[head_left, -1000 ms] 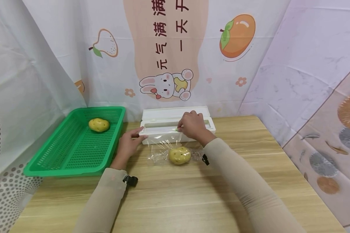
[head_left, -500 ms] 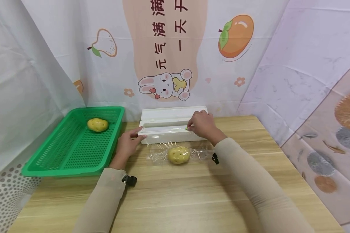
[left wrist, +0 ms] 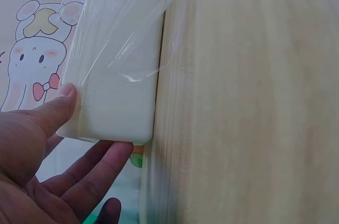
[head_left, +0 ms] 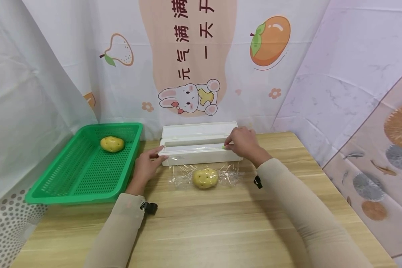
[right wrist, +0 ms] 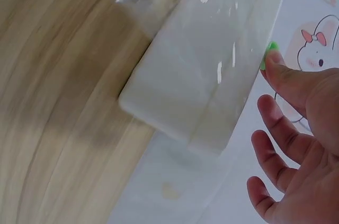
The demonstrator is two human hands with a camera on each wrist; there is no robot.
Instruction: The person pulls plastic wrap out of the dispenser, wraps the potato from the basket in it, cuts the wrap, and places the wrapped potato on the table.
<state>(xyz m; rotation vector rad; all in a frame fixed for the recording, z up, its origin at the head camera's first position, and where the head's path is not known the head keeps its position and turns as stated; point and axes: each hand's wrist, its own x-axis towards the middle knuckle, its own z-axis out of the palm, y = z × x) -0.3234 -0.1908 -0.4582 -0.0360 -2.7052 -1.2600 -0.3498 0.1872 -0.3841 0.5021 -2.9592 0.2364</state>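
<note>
A white cling film box (head_left: 197, 158) stands at the back of the table with its lid (head_left: 199, 129) raised. My left hand (head_left: 146, 166) grips the box's left end, thumb on the edge and fingers against the end face in the left wrist view. On the box's front top edge, near its right end, my right hand (head_left: 244, 143) pinches a small green slide cutter (right wrist: 270, 53). Clear cling film (head_left: 182, 175) hangs from the box over its front onto the table. A potato (head_left: 205, 178) lies in front of the box, with film over it.
To the left stands a green plastic basket (head_left: 77, 199) holding another potato (head_left: 112, 144). The wooden table (head_left: 201, 230) extends toward the person. A printed curtain (head_left: 120, 93) hangs right behind the box.
My right hand has slid rightward along the box edge with the green slide cutter, from about mid-box to near the right end. My left hand keeps its grip on the left end.
</note>
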